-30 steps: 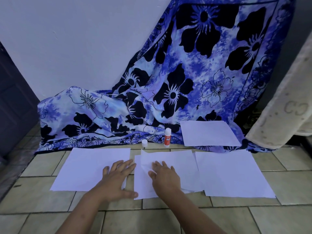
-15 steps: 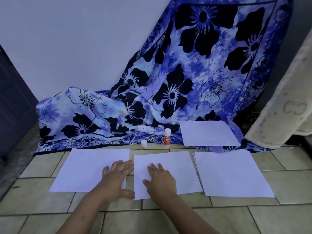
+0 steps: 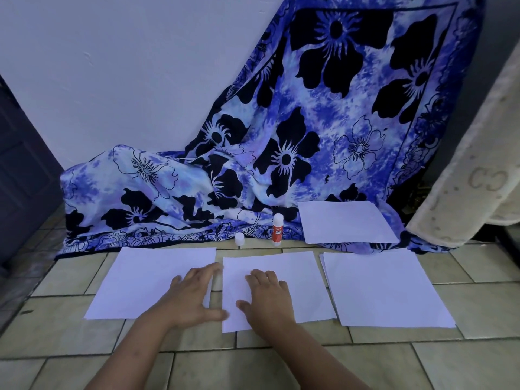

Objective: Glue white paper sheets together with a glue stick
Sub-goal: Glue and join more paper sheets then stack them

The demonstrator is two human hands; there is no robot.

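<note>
Squared up since a second ago, the middle sheets (image 3: 298, 274) now lie as one neat stack where the top one sat askew, and the right hand has slid toward their lower left. Farthest left on the tiled floor (image 3: 70, 330) lies the left sheet (image 3: 152, 280). The left hand (image 3: 194, 296) rests flat on its right part, fingers straight and spread, gripping nothing, with the thumb reaching over the floor gap to the middle stack's edge. Behind that gap a small white cap (image 3: 239, 238) stands by the hem of a blue flowered cloth (image 3: 337, 122). The right hand (image 3: 267, 298) presses palm down on the middle stack, fingers extended, holding nothing. Just behind the stack the uncapped glue stick (image 3: 277, 229) stands upright, apart from its cap. To its right a far sheet (image 3: 344, 220) lies on the cloth. Nearer, the right sheet (image 3: 385, 288) lies on the floor, possibly with another beneath it, though the offset edge is faint.
</note>
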